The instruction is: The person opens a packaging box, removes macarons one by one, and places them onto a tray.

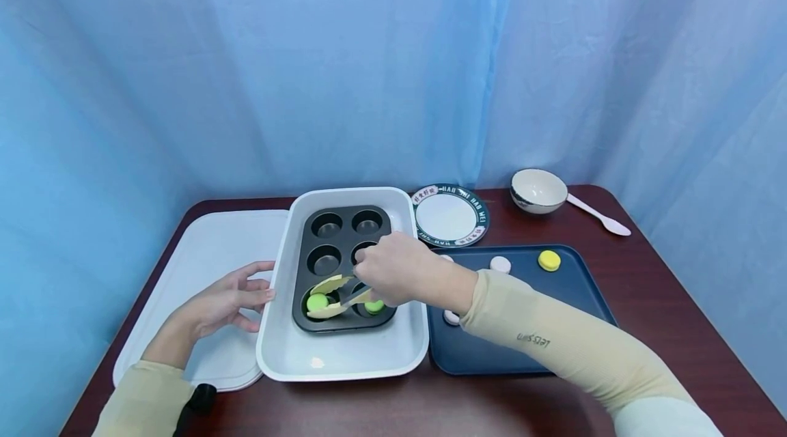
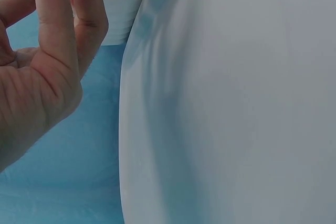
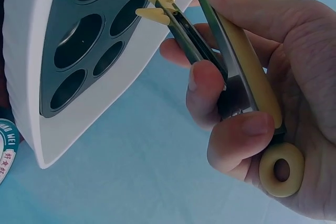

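My right hand (image 1: 396, 268) grips a pair of yellow-tipped tongs (image 3: 244, 66) with a ring at the handle end. The tongs' tips stand apart, one on either side of a green macaron (image 1: 317, 302) in the front left cup of a dark muffin tin (image 1: 346, 235). Another green macaron (image 1: 374, 306) lies in the front right cup, partly hidden by the tongs. The tin sits inside a white tub (image 1: 344, 358). At the tub's left side, my left hand (image 1: 224, 300) has loosely bent fingers by the wall; whether they touch it I cannot tell.
A blue tray (image 1: 486, 355) to the right bears a yellow macaron (image 1: 549, 260) and several pale ones, partly under my right arm. Behind are a patterned plate (image 1: 445, 217), a bowl (image 1: 538, 191) and a white spoon (image 1: 599, 214). A white board (image 1: 203, 246) lies left.
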Action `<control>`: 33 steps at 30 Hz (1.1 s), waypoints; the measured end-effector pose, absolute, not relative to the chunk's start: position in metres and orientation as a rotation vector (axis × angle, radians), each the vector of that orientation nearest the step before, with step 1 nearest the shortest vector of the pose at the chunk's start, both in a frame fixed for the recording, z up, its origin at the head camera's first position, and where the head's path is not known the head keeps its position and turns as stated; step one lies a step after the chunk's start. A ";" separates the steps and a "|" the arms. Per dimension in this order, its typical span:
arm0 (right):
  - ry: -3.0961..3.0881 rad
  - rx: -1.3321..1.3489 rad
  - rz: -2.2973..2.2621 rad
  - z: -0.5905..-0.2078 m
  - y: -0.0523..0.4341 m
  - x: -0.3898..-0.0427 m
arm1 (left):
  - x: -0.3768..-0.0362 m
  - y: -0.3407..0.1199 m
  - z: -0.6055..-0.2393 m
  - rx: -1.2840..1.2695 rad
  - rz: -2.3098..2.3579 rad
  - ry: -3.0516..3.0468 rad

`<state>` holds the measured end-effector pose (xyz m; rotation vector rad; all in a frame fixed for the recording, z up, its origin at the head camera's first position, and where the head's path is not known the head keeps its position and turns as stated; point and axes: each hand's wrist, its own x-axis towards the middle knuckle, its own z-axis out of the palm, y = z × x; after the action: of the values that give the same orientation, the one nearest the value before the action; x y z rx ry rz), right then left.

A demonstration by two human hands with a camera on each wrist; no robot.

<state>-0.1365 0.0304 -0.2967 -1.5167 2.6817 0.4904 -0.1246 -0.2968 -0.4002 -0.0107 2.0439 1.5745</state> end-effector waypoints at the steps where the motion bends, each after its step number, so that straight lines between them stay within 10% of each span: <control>1: 2.683 -1.514 0.482 -0.297 0.031 -0.136 | -0.124 -0.297 -0.400 -0.010 1.573 2.046; 33: 2.482 -1.453 0.357 -0.312 0.048 -0.156 | -0.117 -0.297 -0.403 -0.009 1.580 2.071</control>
<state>-0.1556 0.0478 -0.3115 -1.4534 2.4820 0.3574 -0.1168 -0.2971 -0.4033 -0.0094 2.0711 1.5801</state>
